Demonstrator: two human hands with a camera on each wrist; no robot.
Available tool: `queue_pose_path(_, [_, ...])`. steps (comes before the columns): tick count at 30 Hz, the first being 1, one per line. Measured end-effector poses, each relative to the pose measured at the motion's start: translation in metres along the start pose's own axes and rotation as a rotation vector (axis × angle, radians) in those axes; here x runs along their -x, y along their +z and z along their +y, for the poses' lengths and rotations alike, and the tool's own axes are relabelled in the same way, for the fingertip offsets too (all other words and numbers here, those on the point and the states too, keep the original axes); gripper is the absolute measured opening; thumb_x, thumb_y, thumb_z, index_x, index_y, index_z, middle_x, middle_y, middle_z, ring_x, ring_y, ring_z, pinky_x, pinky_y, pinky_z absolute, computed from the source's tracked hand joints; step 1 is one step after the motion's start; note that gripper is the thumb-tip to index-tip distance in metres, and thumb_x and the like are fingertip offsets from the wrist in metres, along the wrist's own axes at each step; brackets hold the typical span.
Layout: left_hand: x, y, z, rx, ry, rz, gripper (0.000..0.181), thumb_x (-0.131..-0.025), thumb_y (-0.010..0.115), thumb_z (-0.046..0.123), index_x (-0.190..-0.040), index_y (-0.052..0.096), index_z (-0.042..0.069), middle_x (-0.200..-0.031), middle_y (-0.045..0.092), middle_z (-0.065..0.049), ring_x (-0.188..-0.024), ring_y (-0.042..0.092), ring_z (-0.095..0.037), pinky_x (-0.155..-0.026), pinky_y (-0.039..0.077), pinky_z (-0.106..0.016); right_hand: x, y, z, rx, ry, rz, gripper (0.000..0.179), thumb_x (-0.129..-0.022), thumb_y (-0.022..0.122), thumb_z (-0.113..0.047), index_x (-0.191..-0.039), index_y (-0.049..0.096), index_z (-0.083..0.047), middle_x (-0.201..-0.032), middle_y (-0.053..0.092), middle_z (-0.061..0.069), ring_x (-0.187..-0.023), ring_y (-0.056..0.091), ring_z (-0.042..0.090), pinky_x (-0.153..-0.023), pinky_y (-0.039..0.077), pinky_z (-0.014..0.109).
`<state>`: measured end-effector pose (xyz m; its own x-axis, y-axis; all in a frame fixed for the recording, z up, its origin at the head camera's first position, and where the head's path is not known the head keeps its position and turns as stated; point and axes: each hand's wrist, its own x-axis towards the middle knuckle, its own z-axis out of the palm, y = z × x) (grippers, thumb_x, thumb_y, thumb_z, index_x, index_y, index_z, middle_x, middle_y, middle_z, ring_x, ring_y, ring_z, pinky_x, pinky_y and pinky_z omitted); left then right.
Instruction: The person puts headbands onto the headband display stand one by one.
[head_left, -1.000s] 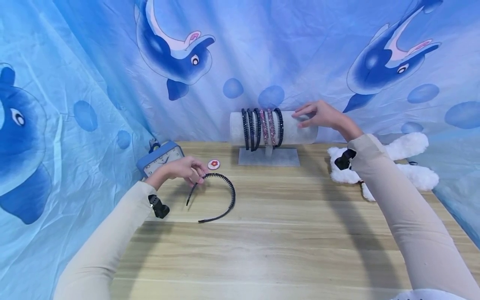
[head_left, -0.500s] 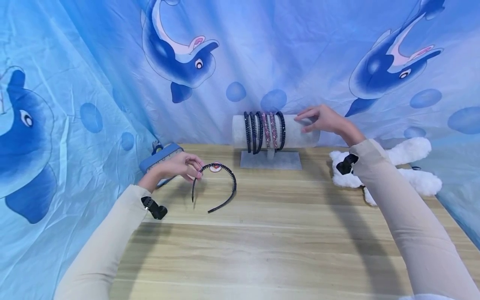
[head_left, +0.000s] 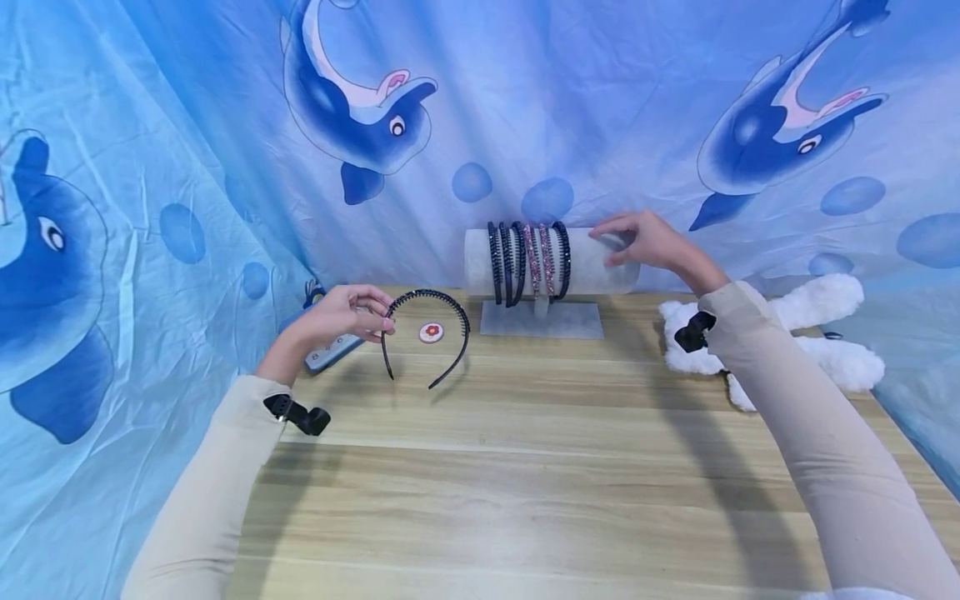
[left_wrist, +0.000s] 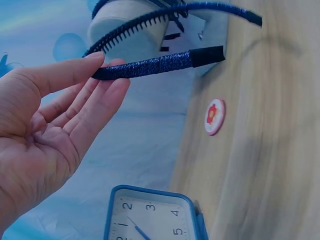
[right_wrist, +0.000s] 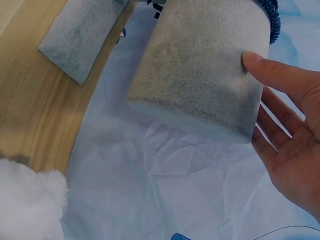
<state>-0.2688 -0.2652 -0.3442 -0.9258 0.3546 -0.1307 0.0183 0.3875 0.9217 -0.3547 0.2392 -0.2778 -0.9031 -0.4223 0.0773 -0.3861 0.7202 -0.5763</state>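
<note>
My left hand (head_left: 341,317) pinches a black toothed headband (head_left: 467,321) near one side of its arch, between thumb and fingertips. The headband is raised over the table, its two ends pointing down. In the left wrist view, the headband (left_wrist: 160,65) looks dark blue and glittery, with a plain black tip. My right hand (head_left: 648,242) holds the right end of a grey plush headband stand (right_wrist: 200,75), thumb on the near face, fingers reaching behind it. Several black headbands (head_left: 495,262) and two pink sparkly headbands (head_left: 547,262) sit round the stand's roll.
Behind the left hand stands a blue clock (left_wrist: 150,215), mostly hidden in the head view. A round badge with a red flower (head_left: 431,332) lies on the wooden table (head_left: 480,500). At right is a white fluffy toy (head_left: 832,358), partly behind the right sleeve. A blue dolphin-print curtain (head_left: 510,100) hangs behind.
My left hand has lifted the headband away from me and turned it more upright. The view has shifted slightly. My right hand stays on the stand's end.
</note>
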Motion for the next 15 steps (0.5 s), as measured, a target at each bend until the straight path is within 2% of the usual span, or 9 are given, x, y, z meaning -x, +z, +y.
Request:
queue_pose_path(5, [0.002, -0.002, 0.004, -0.002, -0.004, 0.064, 0.048, -0.093, 0.072, 0.005, -0.134, 0.049, -0.005, -0.106, 0.069, -0.011, -0.092, 0.075, -0.021, -0.09, 0.064, -0.048, 0.001, 0.0, 0.001, 0.034, -0.026, 0.007, 0.056, -0.084, 0.08, -0.003, -0.137, 0.063, -0.005, -0.153, 0.048, 0.022, -0.143, 0.038, 0.043, -0.115, 0.041, 0.062])
queue_pose_path(15, [0.003, 0.004, 0.014, -0.017, -0.003, 0.164, 0.053, -0.091, 0.074, 0.007, -0.136, 0.049, -0.005, -0.111, 0.061, -0.011, -0.087, 0.073, -0.015, -0.088, 0.065, -0.04, -0.002, -0.001, -0.002, 0.13, -0.064, -0.014, 0.06, -0.083, 0.081, -0.004, -0.14, 0.061, -0.008, -0.15, 0.049, 0.023, -0.136, 0.043, 0.045, -0.113, 0.041, 0.065])
